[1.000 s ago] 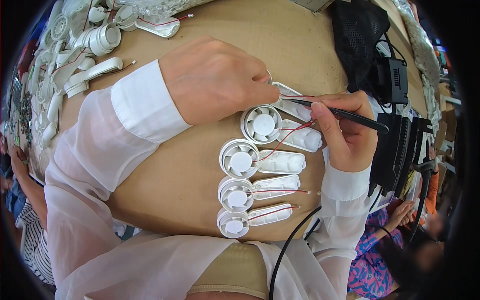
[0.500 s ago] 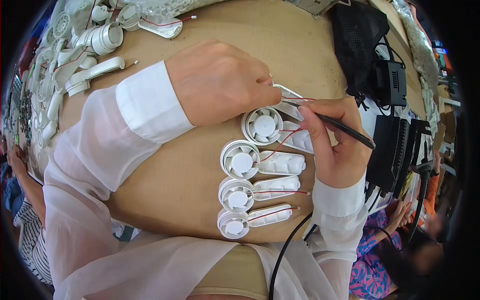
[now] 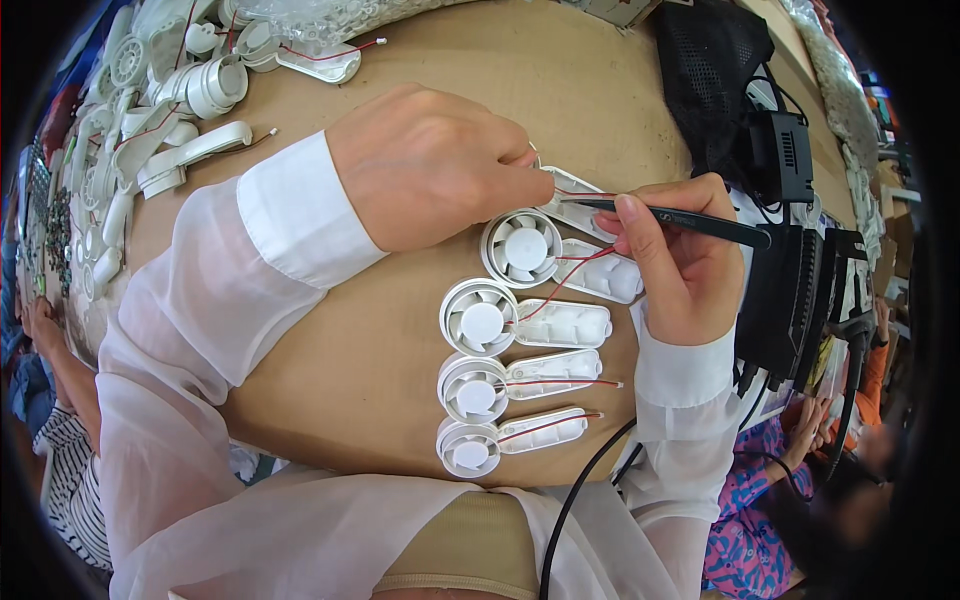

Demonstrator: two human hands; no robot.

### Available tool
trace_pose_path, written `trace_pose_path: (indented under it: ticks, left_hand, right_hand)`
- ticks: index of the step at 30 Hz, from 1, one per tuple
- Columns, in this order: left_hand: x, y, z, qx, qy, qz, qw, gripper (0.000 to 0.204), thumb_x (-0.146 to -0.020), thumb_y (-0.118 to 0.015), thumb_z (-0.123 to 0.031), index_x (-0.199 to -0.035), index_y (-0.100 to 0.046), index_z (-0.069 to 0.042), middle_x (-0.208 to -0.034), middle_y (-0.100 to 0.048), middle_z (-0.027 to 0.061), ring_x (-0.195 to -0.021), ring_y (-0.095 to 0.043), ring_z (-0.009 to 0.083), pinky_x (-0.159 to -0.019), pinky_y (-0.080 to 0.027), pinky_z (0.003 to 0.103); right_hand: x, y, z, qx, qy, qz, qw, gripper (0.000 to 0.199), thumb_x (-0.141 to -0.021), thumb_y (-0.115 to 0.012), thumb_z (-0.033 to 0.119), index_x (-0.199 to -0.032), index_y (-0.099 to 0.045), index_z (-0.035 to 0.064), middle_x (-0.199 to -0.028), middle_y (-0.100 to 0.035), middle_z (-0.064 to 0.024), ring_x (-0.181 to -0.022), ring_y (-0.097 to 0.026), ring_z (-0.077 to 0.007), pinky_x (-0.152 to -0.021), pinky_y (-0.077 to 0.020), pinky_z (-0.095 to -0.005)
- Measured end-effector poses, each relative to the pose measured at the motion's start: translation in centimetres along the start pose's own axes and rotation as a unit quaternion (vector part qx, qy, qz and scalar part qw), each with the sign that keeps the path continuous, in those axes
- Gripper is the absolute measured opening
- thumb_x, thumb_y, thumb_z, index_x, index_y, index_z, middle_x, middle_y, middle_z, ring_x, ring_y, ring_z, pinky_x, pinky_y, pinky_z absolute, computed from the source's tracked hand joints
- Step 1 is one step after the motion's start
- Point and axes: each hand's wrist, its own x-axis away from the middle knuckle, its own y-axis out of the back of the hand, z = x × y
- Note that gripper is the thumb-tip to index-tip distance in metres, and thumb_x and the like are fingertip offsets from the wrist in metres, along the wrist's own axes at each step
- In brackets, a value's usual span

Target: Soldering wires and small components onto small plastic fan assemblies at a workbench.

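Note:
My left hand (image 3: 440,170) is closed over the round end of the farthest white handheld fan half, hiding most of it; that part's open handle shell (image 3: 578,195) shows to the right. Black tweezers (image 3: 700,222) are gripped in my right hand (image 3: 690,255), their tips at the red wire in that handle. Below, several more white fan halves lie in a column, with round heads on the left and handles on the right. The nearest one to my hands is a fan half (image 3: 525,248) with a red wire across its handle. Another fan half (image 3: 482,322) lies under it.
White fan parts (image 3: 205,88) with red wires are heaped at the far left. At the right stand a black mesh bag (image 3: 715,85) and black electrical boxes (image 3: 780,300). A black cable (image 3: 575,500) runs past the table's near edge. Other people sit at both sides.
My right hand has shifted slightly up, and the tweezers now lie flatter, still at the red wire. My left hand has barely moved on the fan half.

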Motion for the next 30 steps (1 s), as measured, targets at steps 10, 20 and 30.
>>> trace_pose_path:
  ticks: [10,20,30]
  left_hand:
    - [-2.3,4.0,-1.1,0.009,-0.010,-0.044,0.999,0.021,-0.071,-0.068,-0.006,-0.090,-0.069,-0.014,-0.068,-0.047,-0.0008,-0.054,-0.047,0.0160,-0.048,-0.039,0.030]
    - [-3.2,4.6,-2.5,0.013,-0.005,-0.047,0.999,0.021,-0.072,-0.068,-0.004,-0.090,-0.070,-0.014,-0.069,-0.050,-0.0007,-0.055,-0.050,0.0164,-0.049,-0.042,0.030]
    - [-2.9,3.7,-2.4,0.002,-0.011,-0.019,1.000,0.023,-0.071,-0.068,-0.004,-0.092,-0.071,-0.015,-0.070,-0.051,-0.0004,-0.055,-0.050,0.0171,-0.050,-0.042,0.030]
  right_hand:
    - [0.2,1.0,5.2,0.195,0.139,0.014,0.971,0.009,-0.088,-0.065,-0.001,-0.086,-0.057,-0.0009,-0.077,-0.063,-0.0070,-0.065,-0.059,-0.0106,-0.059,-0.0473,-0.0203]
    - [0.9,2.5,5.9,0.081,0.017,0.010,0.997,0.009,-0.091,-0.062,-0.002,-0.092,-0.052,-0.0009,-0.081,-0.061,-0.0081,-0.071,-0.064,-0.0135,-0.067,-0.0510,-0.0220]
    - [1.4,2.1,5.6,0.155,0.042,0.022,0.987,0.008,-0.091,-0.062,-0.003,-0.090,-0.054,-0.0015,-0.082,-0.062,-0.0088,-0.069,-0.061,-0.0125,-0.066,-0.0507,-0.0211]
